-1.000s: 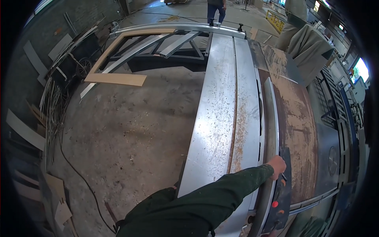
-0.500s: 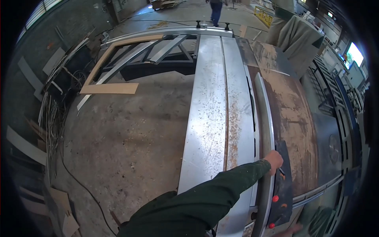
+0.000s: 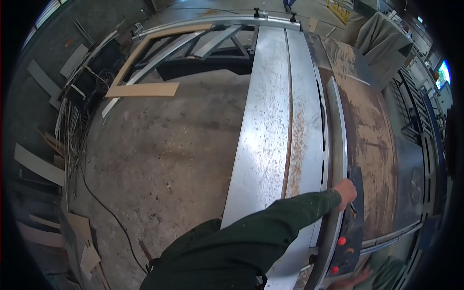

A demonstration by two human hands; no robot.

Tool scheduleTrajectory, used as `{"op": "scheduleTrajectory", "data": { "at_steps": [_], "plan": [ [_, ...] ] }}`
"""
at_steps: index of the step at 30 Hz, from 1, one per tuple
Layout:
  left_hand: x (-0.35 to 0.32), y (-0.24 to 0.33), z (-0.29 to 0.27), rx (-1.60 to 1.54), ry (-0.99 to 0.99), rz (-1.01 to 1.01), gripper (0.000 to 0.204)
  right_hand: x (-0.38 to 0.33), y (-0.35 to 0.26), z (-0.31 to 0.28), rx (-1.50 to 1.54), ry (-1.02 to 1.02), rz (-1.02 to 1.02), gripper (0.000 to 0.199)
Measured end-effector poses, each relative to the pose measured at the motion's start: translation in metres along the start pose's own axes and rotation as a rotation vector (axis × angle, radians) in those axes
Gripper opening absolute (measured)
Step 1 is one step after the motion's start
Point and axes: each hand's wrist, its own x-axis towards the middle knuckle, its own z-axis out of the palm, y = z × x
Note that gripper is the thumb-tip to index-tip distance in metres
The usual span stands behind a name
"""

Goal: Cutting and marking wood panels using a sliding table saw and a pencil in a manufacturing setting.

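Silver table (image 3: 263, 140): bears loose sawdust (image 3: 297, 159). Fence (image 3: 339, 126): stands along the brown tabletop (image 3: 372, 145), right of the table. Left hand (image 3: 346, 192): curled at the fence; grip hidden. Right hand (image 3: 356, 279): near the red knobs (image 3: 342, 240); closure cannot be told. Caution: uneven pressure could skew the fence.

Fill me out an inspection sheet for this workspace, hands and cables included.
Surface: silver table, strewn with light chips.
Things: metal fence beside a dark panel with two red knobs.
Clutter: boards and thin strips at left.
Hands: left hand at fence and panel; right hand near the lower knob; grips unclear.
Cables: dark cable on the left floor.
Surroundings: another person's legs beyond the far end.
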Motion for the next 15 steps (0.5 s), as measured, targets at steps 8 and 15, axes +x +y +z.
{"op": "scheduleTrajectory", "data": {
  "at_steps": [8, 15],
  "plan": [
    [0.035, -0.025, -0.035, -0.015, 0.104, -0.018, 0.015, 0.099, -0.033, 0.075, -0.209, 0.161, 0.405, 0.075],
    [0.038, -0.064, -0.043, -0.029, 0.076, -0.007, 0.013, 0.107, -0.047, 0.127, -0.257, -0.038, 0.743, 0.084]
  ]
}}
